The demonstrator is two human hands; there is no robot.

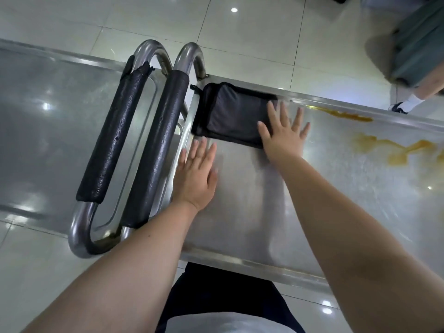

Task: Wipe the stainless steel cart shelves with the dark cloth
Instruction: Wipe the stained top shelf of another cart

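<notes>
- A person is leaning over a steel cart shelf [252, 212], with both bare forearms reaching out across it.
- The dark cloth [230, 114] is lying folded into a flat rectangle in the shelf's far left corner, right against the raised rim.
- The right hand [283, 138] is lying palm down, its straight fingers fanned well apart. The thumb and forefinger are resting on the cloth's right end, and the other fingers are touching bare steel just beside it.
- The left hand [195, 176] is pressing flat on the shelf near its left rim, with fingers straight and close together and gripping nothing. Its fingertips are reaching the cloth's near edge, but I cannot tell whether they are touching it.
- Orange-brown spills [403, 152] are spreading over the right part of the shelf. A thinner streak [341, 114] of the same colour is running along the far rim. Both are sitting well apart from the cloth.
- Two looped steel handles are standing side by side left of the cloth, each wearing a black foam sleeve. The right handle [153, 150] is sitting just beside the left hand, and the left handle [113, 140] is showing torn foam at its far end.
- A second steel shelf [48, 140] is stretching away to the left.
- The glossy pale tiled floor [240, 32] is reflecting spots of light.
- Another person's leg [430, 85] is standing at the upper right.
</notes>
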